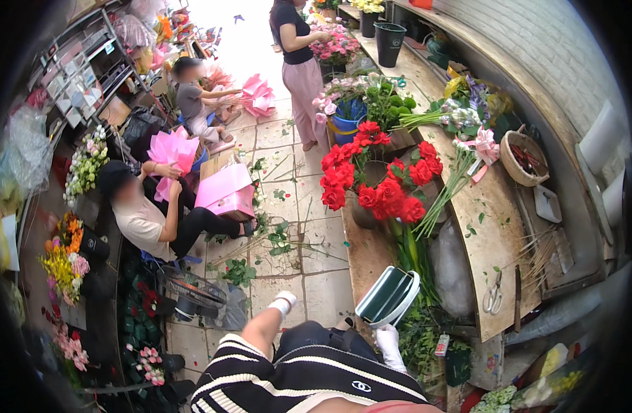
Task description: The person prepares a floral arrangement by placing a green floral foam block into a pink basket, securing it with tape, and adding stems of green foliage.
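My right hand, in a white glove, closes on the lower end of a small white-handled basket with dark green inside. The basket tilts beside the low wooden bench, and its handle loops on the right. My left hand is out over the tiled floor, white at its end like a glove; its fingers are too small to make out. Beyond the basket, a big bunch of red roses stands at the bench. Long green leaves hang below the roses.
A wooden counter on the right bears scissors, a wicker basket and a ribboned bouquet. Seated on the left, a person handles pink wrapping paper; another sits beyond. A standing person is farther off. Cut stems litter the floor.
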`<state>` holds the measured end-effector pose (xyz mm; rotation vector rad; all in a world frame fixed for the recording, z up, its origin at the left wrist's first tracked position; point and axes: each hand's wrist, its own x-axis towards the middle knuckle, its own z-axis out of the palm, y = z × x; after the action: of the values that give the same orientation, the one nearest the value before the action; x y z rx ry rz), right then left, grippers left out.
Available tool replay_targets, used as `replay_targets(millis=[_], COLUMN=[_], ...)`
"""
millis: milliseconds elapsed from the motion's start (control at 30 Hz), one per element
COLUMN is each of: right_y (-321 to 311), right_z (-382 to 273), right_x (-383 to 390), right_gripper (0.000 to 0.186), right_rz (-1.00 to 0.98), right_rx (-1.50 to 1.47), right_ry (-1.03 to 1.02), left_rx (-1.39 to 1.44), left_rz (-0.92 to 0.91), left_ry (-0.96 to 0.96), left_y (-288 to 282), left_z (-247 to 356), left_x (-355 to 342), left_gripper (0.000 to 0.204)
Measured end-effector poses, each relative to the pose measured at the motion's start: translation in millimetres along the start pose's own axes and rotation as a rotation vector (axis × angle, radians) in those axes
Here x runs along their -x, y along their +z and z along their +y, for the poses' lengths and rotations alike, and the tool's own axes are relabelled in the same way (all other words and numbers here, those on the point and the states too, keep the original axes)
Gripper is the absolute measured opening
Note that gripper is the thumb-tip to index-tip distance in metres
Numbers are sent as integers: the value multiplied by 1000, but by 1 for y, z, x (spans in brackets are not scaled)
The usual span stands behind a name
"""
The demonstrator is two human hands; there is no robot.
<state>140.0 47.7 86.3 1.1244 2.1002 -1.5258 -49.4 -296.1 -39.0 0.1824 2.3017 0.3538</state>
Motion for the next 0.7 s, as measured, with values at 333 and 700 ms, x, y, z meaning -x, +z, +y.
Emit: replay_targets(millis=[333, 700], right_y=[-19, 1], right_z=[-11, 29], right_x=[2, -43], right_gripper=[20, 20], right_rz=[-36, 152], right_rx=[-62, 164], right_ry=[30, -33], left_rx=[1189, -50], left_rz=[531, 144], left_ry=[476, 593], left_y=[-262, -106], left_z=[172, 118], left_x=[62, 18], left_gripper=[75, 41])
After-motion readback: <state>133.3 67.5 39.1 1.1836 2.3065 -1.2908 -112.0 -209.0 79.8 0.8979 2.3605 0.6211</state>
